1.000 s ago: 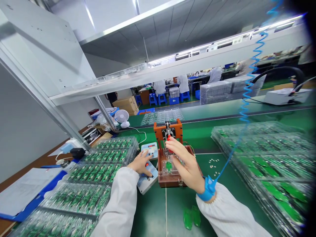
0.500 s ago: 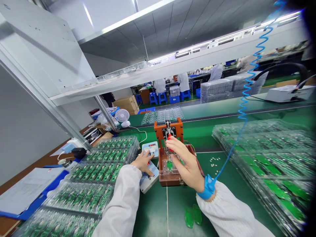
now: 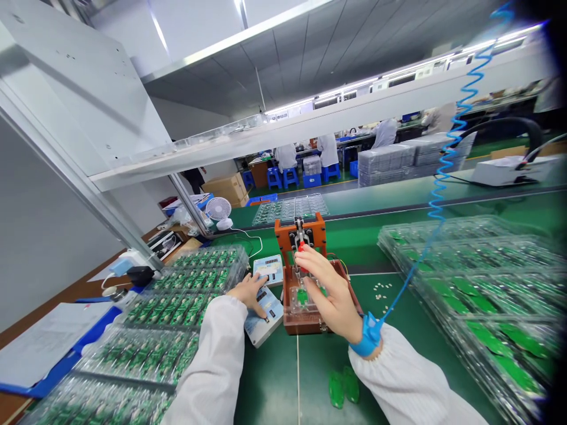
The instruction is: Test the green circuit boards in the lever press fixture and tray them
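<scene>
My left hand [image 3: 248, 293] is spread over two white-and-blue boxes, with fingertips at the edge of the upper box [image 3: 268, 269] and the thumb on the lower box [image 3: 264, 314], near a small dark switch. My right hand [image 3: 331, 295], wearing a blue wrist strap [image 3: 368, 335], has its fingers stretched across the red lever handle [image 3: 302, 247] of a clamp on the orange-and-brown test fixture [image 3: 303, 324]. Its thumb stands apart, above a green circuit board [image 3: 302, 296] in the fixture. The fingers partly hide the handle, so their exact contact is unclear.
Clear trays of green boards [image 3: 177, 301] are stacked at left, and more trays [image 3: 469, 277] at right. Two green pieces [image 3: 344, 387] lie near the front, with small white bits [image 3: 381, 292] right of the fixture. A coiled blue cord [image 3: 436, 200] runs up from the strap.
The red digits on the upper box and the red light on the lower one no longer show. My left hand has drawn back slightly left; my right hand stays at the handle.
</scene>
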The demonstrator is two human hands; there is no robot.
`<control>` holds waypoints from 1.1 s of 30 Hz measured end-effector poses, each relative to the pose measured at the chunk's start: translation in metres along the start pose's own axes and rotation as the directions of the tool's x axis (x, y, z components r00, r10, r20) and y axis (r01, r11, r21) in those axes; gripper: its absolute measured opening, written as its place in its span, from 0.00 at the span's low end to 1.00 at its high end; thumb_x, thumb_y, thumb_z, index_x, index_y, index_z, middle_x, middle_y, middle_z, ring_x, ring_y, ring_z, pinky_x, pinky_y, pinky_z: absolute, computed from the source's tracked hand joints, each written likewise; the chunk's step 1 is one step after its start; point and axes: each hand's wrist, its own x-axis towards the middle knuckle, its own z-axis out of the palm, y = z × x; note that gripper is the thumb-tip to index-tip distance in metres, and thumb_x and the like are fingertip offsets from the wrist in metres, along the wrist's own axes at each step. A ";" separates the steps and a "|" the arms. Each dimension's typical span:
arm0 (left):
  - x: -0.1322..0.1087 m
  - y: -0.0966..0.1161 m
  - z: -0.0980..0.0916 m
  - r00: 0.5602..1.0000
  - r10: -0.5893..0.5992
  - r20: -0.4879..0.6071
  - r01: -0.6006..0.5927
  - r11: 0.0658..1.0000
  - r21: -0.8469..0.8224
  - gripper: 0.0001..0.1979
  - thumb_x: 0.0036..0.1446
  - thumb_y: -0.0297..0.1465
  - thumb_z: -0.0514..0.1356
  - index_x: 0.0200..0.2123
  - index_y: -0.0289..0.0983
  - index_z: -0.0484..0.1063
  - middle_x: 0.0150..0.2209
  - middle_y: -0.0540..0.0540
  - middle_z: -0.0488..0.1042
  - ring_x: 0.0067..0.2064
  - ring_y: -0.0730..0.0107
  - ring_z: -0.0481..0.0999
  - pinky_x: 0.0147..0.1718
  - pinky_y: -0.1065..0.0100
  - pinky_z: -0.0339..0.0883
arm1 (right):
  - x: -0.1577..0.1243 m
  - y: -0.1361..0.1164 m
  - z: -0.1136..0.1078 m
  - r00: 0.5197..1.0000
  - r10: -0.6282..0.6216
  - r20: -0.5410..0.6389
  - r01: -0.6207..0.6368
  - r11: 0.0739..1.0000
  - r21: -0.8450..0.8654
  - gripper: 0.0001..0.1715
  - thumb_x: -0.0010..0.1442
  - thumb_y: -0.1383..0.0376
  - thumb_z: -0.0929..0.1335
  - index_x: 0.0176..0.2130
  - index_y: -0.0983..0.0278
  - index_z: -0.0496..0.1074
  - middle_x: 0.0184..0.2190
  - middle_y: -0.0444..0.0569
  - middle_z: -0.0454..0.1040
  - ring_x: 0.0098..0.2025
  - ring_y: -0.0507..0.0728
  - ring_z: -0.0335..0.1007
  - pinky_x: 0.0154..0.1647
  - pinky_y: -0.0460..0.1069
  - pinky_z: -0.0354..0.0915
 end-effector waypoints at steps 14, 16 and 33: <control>0.002 0.004 -0.001 1.000 -0.015 0.014 0.014 0.998 0.053 0.76 0.25 0.53 0.77 0.75 0.44 0.41 0.76 0.38 0.34 0.74 0.31 0.30 0.69 0.35 0.43 | 0.001 -0.001 0.000 1.000 -0.010 -0.013 0.010 1.000 -0.001 0.33 0.69 0.75 0.62 0.66 0.49 0.65 0.65 0.43 0.68 0.71 0.59 0.58 0.71 0.60 0.63; 0.000 0.006 -0.003 1.000 -0.020 0.024 0.019 0.998 0.065 0.76 0.26 0.53 0.76 0.75 0.44 0.40 0.76 0.38 0.34 0.74 0.32 0.30 0.70 0.36 0.42 | 0.001 -0.001 0.000 1.000 -0.012 -0.014 0.012 1.000 0.002 0.34 0.69 0.76 0.62 0.66 0.48 0.65 0.65 0.42 0.68 0.71 0.58 0.57 0.71 0.59 0.63; -0.058 0.054 0.005 0.739 0.096 -0.667 -0.295 0.936 -0.192 0.15 0.55 0.36 0.65 0.43 0.39 0.69 0.58 0.37 0.69 0.63 0.48 0.66 0.62 0.51 0.63 | -0.001 0.001 0.000 1.000 -0.020 0.002 0.020 1.000 -0.013 0.34 0.69 0.77 0.62 0.66 0.50 0.64 0.66 0.42 0.66 0.72 0.56 0.55 0.73 0.56 0.60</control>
